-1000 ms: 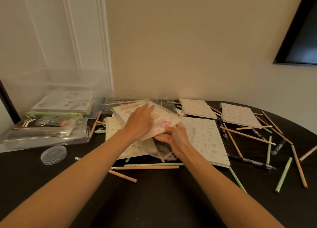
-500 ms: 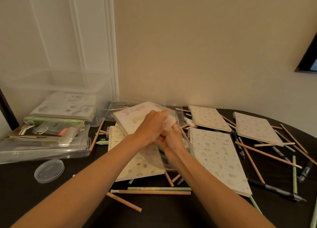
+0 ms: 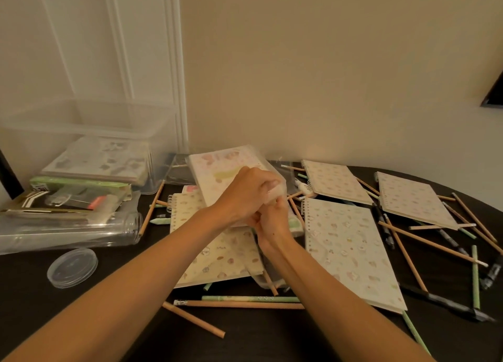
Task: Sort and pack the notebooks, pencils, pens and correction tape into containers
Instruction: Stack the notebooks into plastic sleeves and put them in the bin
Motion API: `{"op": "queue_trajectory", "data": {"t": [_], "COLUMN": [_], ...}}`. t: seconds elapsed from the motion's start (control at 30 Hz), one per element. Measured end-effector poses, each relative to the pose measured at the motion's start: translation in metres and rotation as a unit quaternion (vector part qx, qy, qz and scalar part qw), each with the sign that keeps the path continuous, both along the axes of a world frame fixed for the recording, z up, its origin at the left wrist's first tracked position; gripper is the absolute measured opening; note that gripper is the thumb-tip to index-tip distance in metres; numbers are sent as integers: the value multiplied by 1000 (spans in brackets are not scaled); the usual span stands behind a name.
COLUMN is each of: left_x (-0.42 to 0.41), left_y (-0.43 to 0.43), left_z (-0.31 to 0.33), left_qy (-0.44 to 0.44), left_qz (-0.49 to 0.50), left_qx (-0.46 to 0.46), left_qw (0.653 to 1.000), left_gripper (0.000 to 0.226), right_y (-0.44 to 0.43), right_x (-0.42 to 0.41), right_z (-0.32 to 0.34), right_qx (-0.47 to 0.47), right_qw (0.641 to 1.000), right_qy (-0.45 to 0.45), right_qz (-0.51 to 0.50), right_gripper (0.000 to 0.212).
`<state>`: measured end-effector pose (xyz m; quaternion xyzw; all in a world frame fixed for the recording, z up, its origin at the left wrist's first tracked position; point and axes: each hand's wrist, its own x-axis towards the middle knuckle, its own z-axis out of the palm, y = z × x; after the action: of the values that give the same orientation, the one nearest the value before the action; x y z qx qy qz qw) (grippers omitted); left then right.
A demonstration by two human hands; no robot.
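Note:
A notebook in a clear plastic sleeve is tilted up above the table's middle. My left hand grips the sleeve's right edge from above, fingers curled. My right hand pinches the same sleeve from below, touching the left hand. Under them lies a spiral notebook. More patterned notebooks lie to the right. Wooden and green pencils and black pens are scattered over the dark table.
A clear plastic bin with notebooks inside stands at the back left. In front of it lie a green box, a clear cylindrical jar on its side and its round lid. A wall stands behind.
My left hand went from lying flat on the sleeved notebook to curling round its right edge. My right hand rose to meet it. The notebook tilted up.

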<state>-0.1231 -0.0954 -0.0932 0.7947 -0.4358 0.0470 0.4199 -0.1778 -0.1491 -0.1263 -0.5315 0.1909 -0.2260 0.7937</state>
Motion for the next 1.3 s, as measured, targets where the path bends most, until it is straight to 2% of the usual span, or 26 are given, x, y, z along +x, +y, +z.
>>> {"op": "queue_trajectory", "data": {"t": [0.17,0.27,0.4,0.47,0.63,0.77,0.83,0.87,0.9,0.93,1.0,1.03,1.1,1.2,1.27,1.3], "left_x": [-4,-5,-7,-9,-17,-16,-15,-17,-16,-16,-17,-17,-14,-8,-6,-5], "left_y": [11,17,20,20,26,44,52,55,58,61,67,69,75,87,95,99], "left_z": [4,6,4,1,-8,-20,-26,-28,-29,-30,-30,-29,-28,-26,-27,-28], "left_qy": [-1,18,47,62,95,105,81,61,40,14,-32,-46,-70,-94,-120,-135], "left_qz": [-29,-46,-43,-42,-37,-42,-28,-29,-37,-46,-55,-54,-49,-44,-46,-48], "left_qx": [13,21,10,13,29,50,64,76,93,118,180,205,245,292,316,330], "left_qw": [999,999,998,997,994,992,994,995,994,992,982,976,966,951,940,933], "left_gripper": [21,20,21,21,21,23,22,21,20,19,19,20,24,32,42,47], "right_y": [7,10,7,3,-11,-47,-73,-87,-99,-109,-120,-123,-121,-120,-124,-124], "right_x": [-5,-7,-16,-19,-27,-52,-58,-61,-59,-58,-58,-59,-60,-59,-56,-55], "right_z": [-5,-7,-11,-9,2,25,41,46,48,47,35,28,17,9,3,2], "right_qx": [18,27,-76,-98,-130,-259,-371,-457,-564,-673,-817,-853,-895,-919,-927,-924], "right_qw": [999,997,985,977,954,902,881,856,800,715,548,484,393,339,327,335], "right_qy": [46,66,148,181,239,268,239,220,202,188,163,150,116,73,40,22], "right_qz": [18,34,47,58,123,216,171,105,37,7,76,125,177,185,179,182], "right_gripper": [21,24,39,43,33,17,14,16,23,37,78,91,99,99,97,93]}}
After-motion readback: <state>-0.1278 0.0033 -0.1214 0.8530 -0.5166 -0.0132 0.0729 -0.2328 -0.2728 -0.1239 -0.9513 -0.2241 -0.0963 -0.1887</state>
